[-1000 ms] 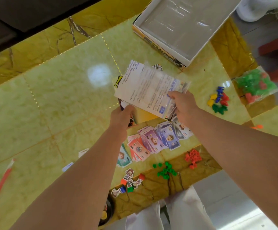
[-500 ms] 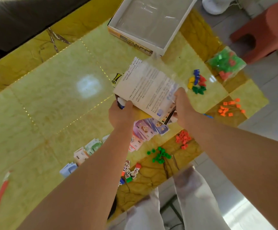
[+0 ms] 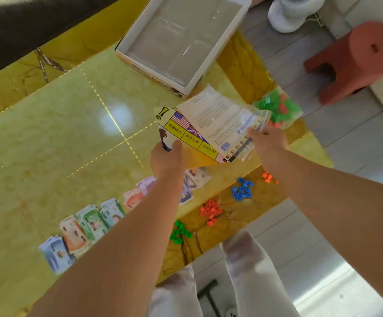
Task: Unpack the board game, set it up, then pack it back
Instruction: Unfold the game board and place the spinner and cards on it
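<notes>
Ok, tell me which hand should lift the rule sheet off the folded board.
Right, probably. The right hand pinches the rule sheet at its edge; the left hand grips the folded board beneath, steadying it.

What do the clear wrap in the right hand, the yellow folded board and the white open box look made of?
Clear wrap: thin glossy plastic film, shown by wrinkles and glare. Yellow folded board: printed card, probably; it holds flat. White open box: matte cardboard walls, seemingly, with a shiny clear liner.
</notes>
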Demonstrator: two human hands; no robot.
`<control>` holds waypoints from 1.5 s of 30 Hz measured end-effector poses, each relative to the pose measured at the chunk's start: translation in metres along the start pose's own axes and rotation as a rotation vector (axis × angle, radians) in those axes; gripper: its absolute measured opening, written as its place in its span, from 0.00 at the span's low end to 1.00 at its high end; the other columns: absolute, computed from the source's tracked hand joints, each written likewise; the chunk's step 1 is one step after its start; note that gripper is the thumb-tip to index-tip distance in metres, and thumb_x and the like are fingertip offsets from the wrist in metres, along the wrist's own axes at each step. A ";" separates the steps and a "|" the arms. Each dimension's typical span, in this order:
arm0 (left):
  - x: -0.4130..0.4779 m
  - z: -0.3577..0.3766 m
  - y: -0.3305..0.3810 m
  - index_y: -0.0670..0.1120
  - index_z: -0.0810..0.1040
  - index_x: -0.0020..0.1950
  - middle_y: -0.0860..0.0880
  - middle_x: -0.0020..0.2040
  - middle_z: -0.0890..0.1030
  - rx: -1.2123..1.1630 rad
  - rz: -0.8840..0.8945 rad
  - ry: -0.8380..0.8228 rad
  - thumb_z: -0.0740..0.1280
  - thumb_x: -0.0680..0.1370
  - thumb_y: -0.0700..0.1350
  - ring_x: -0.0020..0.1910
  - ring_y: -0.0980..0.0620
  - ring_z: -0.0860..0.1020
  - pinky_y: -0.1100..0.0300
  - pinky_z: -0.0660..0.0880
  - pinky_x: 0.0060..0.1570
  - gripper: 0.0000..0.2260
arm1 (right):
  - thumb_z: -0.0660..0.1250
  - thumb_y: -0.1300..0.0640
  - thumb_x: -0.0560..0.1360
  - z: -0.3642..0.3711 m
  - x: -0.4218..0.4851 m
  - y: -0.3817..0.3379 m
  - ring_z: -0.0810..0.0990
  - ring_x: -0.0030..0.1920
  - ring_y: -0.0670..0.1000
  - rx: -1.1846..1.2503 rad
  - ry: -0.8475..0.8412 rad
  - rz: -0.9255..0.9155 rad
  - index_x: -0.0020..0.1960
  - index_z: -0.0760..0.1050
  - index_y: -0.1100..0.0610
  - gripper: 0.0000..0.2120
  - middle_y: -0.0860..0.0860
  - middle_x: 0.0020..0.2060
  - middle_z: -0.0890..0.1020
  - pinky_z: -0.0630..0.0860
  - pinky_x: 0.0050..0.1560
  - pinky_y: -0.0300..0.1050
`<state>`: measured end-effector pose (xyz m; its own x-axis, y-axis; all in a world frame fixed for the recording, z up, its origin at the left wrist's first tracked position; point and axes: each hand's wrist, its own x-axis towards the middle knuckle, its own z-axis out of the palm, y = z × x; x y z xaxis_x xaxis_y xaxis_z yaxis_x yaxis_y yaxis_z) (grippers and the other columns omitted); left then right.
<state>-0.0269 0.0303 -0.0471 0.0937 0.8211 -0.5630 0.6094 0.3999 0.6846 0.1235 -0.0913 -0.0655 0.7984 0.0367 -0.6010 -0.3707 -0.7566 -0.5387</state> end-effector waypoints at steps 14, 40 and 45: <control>0.004 0.063 0.001 0.42 0.69 0.43 0.50 0.34 0.70 0.076 -0.044 0.222 0.63 0.75 0.42 0.33 0.50 0.68 0.59 0.63 0.30 0.05 | 0.68 0.49 0.76 -0.033 0.081 0.016 0.71 0.22 0.46 0.136 -0.036 0.210 0.40 0.73 0.55 0.11 0.52 0.32 0.79 0.67 0.21 0.38; -0.005 -0.016 -0.009 0.47 0.66 0.70 0.43 0.42 0.77 -0.175 -0.183 -0.134 0.61 0.78 0.34 0.32 0.52 0.74 0.61 0.74 0.29 0.21 | 0.64 0.64 0.78 0.038 -0.008 -0.040 0.82 0.50 0.55 -0.009 -0.634 -0.055 0.61 0.69 0.53 0.14 0.56 0.55 0.81 0.79 0.55 0.55; 0.006 -0.048 -0.027 0.47 0.71 0.67 0.50 0.42 0.79 -0.131 -0.135 -0.016 0.63 0.77 0.35 0.35 0.56 0.76 0.62 0.76 0.40 0.19 | 0.63 0.64 0.79 0.073 -0.041 -0.047 0.82 0.46 0.50 -0.002 -0.660 -0.120 0.66 0.66 0.48 0.19 0.51 0.51 0.80 0.82 0.42 0.47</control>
<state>-0.0810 0.0439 -0.0469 0.0315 0.7503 -0.6603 0.5094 0.5563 0.6565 0.0737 -0.0101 -0.0587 0.3763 0.5120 -0.7722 -0.2962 -0.7233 -0.6238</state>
